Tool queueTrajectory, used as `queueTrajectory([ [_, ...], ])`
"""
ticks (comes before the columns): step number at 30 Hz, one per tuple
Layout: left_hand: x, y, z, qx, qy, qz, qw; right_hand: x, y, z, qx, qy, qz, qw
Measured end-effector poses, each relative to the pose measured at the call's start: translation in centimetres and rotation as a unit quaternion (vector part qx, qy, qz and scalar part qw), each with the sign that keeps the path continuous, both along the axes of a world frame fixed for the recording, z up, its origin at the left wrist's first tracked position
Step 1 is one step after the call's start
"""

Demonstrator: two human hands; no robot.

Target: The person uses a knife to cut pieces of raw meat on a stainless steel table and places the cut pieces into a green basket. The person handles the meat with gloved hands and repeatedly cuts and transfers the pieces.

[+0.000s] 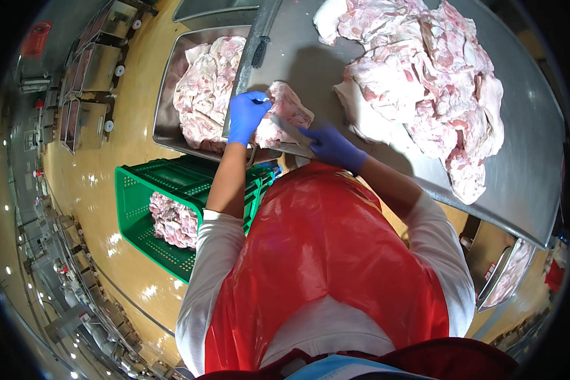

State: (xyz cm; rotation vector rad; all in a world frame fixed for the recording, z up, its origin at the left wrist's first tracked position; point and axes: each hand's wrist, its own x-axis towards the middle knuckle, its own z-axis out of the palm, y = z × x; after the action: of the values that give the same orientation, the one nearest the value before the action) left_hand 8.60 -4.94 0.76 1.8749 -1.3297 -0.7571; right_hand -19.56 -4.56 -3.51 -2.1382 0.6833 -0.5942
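Observation:
On the near left corner of the steel table lies a pale pink piece of meat [289,104] with white fat. My left hand [247,114], in a blue glove, pinches its left edge between thumb and fingers. Blue-gloved too, my right hand [330,147] is slightly blurred and closed round a knife; its handle is hidden in the fist. The knife's blade [289,128] points left across the meat toward my left hand. To the right of both hands rises a big heap of fatty meat [424,82]. A black-handled object [259,52] rests on the table's left edge.
Left of the steel table [519,158], a steel bin [164,104] holds more meat. A green crate [130,215] with meat inside stands below it, beside my left forearm. Steel carts [95,69] line the far left. Another meat-filled container [508,275] is at the lower right.

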Motion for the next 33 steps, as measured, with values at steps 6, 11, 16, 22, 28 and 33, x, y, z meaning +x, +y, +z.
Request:
queueTrajectory([
  [6,1.8,1.7,1.7,0.016,0.079,0.019,0.997,-3.4,0.9,5.2,0.197,0.037,-0.005,0.98],
  [11,0.6,1.4,2.3,-0.007,0.113,0.006,0.994,6.3,-2.1,4.2,0.171,-0.02,-0.003,0.985],
  [16,1.7,3.7,8.3,-0.184,0.171,0.117,0.961,12.5,-1.2,0.7,0.045,-0.108,0.082,0.99],
  [22,10.3,22.4,14.3,-0.188,-0.295,0.443,0.825,1.4,0.3,3.4,0.169,0.025,0.049,0.984],
  [28,8.3,22.8,7.5,-0.112,-0.19,0.369,0.903,-3.1,-3.6,-1.4,0.014,0.081,-0.18,0.98],
  [33,-0.8,10.8,0.8,-0.071,-0.153,0.093,0.981,-2.0,-2.0,-0.7,-0.01,0.099,-0.11,0.989],
])
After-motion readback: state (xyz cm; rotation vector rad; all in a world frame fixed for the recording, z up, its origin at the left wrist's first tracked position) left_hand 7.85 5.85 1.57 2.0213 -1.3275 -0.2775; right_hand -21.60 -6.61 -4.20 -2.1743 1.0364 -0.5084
